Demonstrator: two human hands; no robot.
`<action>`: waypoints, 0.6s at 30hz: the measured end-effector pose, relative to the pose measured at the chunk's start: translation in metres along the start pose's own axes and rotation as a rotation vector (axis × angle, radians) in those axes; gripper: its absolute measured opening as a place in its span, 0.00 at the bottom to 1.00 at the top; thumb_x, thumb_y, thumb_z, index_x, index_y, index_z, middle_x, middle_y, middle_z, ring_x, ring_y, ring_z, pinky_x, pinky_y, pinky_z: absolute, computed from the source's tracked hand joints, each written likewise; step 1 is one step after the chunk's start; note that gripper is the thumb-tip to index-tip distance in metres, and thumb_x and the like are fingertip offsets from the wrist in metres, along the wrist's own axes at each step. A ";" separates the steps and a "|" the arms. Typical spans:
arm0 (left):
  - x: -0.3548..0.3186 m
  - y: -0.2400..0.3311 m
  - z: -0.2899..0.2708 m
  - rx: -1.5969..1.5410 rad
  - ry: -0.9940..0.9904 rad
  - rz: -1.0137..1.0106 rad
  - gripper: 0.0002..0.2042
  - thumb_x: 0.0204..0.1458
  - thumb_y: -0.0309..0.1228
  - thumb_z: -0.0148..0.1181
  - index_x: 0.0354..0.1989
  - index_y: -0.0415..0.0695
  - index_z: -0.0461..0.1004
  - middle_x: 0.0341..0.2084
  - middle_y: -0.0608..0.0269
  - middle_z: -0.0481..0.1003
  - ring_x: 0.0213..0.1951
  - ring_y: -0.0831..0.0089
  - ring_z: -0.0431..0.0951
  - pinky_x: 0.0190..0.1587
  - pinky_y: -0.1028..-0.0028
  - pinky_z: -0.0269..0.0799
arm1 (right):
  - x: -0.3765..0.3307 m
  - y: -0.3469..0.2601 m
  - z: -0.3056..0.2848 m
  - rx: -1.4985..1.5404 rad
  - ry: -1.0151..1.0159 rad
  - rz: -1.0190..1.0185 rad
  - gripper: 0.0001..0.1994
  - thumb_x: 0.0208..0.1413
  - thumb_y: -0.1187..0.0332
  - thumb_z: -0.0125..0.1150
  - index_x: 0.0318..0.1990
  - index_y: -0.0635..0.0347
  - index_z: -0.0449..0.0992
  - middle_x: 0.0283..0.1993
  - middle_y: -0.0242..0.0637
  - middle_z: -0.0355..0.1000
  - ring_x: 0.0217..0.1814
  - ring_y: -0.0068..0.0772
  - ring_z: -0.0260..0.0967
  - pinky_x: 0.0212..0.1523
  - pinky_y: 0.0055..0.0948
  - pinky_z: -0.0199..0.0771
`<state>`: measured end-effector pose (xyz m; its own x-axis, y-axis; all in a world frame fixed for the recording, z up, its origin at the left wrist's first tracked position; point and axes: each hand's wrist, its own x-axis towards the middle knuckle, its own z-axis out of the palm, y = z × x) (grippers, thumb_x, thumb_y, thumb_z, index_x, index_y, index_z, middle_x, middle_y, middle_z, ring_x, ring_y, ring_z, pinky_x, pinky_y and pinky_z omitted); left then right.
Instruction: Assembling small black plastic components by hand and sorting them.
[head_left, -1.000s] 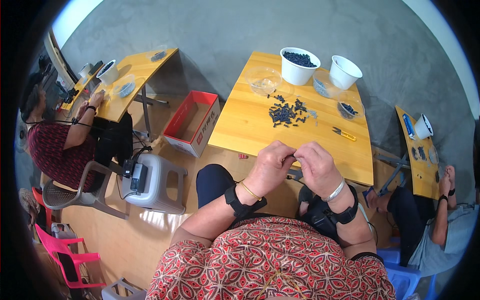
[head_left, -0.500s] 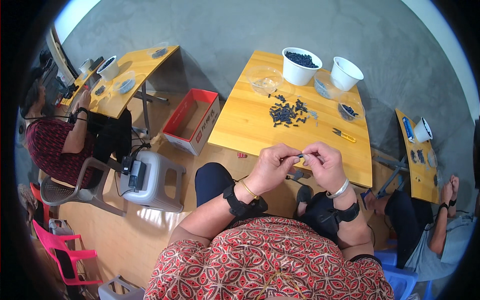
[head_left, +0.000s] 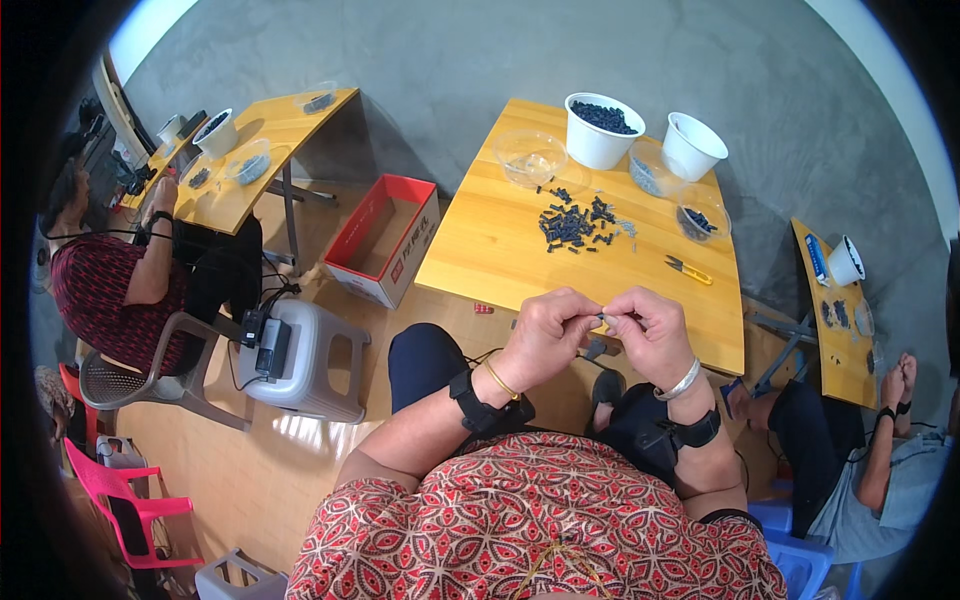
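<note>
Pinching small dark part (head_left: 606, 317) crosswise between left hand (head_left: 545, 335), right hand (head_left: 655, 335); both grips closed.

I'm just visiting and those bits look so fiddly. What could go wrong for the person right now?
The left hand and right hand pinch a tiny dark piece out past the table edge, above the lap; if it slips, it would probably fall to the floor. The loose pile of dark pieces could scatter if an arm swept through it. The small yellow-handled snips lie near the table edge and might get knocked off.
</note>
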<state>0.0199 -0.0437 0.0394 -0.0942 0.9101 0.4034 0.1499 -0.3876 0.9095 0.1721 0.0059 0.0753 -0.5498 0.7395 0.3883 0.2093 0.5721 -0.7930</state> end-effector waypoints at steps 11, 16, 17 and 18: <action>-0.001 -0.021 -0.002 -0.389 -0.023 -0.238 0.05 0.51 0.23 0.53 0.34 0.34 0.72 0.24 0.62 0.74 0.21 0.79 0.74 0.24 0.82 0.70 | -0.004 0.006 0.005 -0.013 0.063 -0.031 0.11 0.47 0.79 0.52 0.40 0.63 0.71 0.26 0.40 0.67 0.25 0.30 0.66 0.27 0.25 0.66; 0.001 -0.020 -0.003 -0.439 -0.047 -0.321 0.06 0.50 0.24 0.54 0.34 0.34 0.72 0.24 0.62 0.74 0.21 0.79 0.74 0.24 0.82 0.71 | -0.006 0.004 0.009 -0.385 -0.025 -0.165 0.21 0.47 0.79 0.48 0.52 0.62 0.64 0.30 0.43 0.65 0.32 0.41 0.65 0.34 0.33 0.67; 0.001 -0.021 -0.003 -0.434 -0.059 -0.328 0.06 0.50 0.24 0.54 0.34 0.33 0.72 0.25 0.61 0.74 0.21 0.78 0.74 0.24 0.82 0.71 | -0.007 0.006 0.010 -0.444 -0.056 -0.185 0.23 0.45 0.79 0.47 0.53 0.62 0.62 0.31 0.44 0.65 0.34 0.43 0.64 0.35 0.35 0.67; 0.001 -0.021 -0.003 -0.433 -0.058 -0.329 0.06 0.50 0.24 0.54 0.34 0.33 0.72 0.25 0.61 0.74 0.21 0.78 0.74 0.24 0.82 0.71 | -0.007 0.008 0.011 -0.500 -0.086 -0.206 0.24 0.44 0.80 0.46 0.54 0.62 0.61 0.33 0.44 0.64 0.36 0.46 0.63 0.37 0.37 0.66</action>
<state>0.0141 -0.0349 0.0213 -0.0110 0.9953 0.0958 -0.2987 -0.0947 0.9496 0.1684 0.0012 0.0610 -0.6797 0.5746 0.4559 0.4375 0.8165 -0.3767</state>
